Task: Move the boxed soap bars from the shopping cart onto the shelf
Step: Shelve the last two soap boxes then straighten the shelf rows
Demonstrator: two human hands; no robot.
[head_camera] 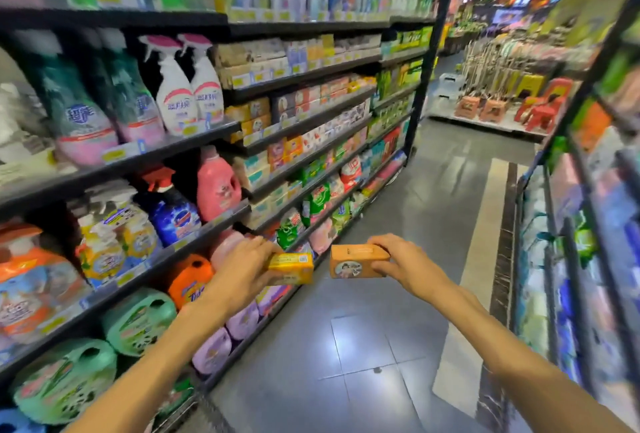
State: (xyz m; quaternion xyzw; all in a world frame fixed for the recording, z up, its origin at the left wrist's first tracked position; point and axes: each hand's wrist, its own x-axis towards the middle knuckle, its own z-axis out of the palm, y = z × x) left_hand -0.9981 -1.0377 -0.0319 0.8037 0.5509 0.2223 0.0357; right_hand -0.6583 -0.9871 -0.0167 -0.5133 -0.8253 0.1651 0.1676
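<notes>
Left hand (242, 268) grips yellow box (291, 268), right hand (408, 264) grips orange box (356, 261); both mid-aisle, clear of shelf (304, 124). Cart not visible. Carry them level, match to like boxes, slide in flat, label outward.

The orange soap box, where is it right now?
Head view, centre-right: the orange soap box is held in the right hand over the aisle floor, beside the yellow box in the left hand.

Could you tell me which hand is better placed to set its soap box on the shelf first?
Probably the left hand: its yellow box is already beside the shelf, while the right hand holds the orange box over the aisle.
</notes>
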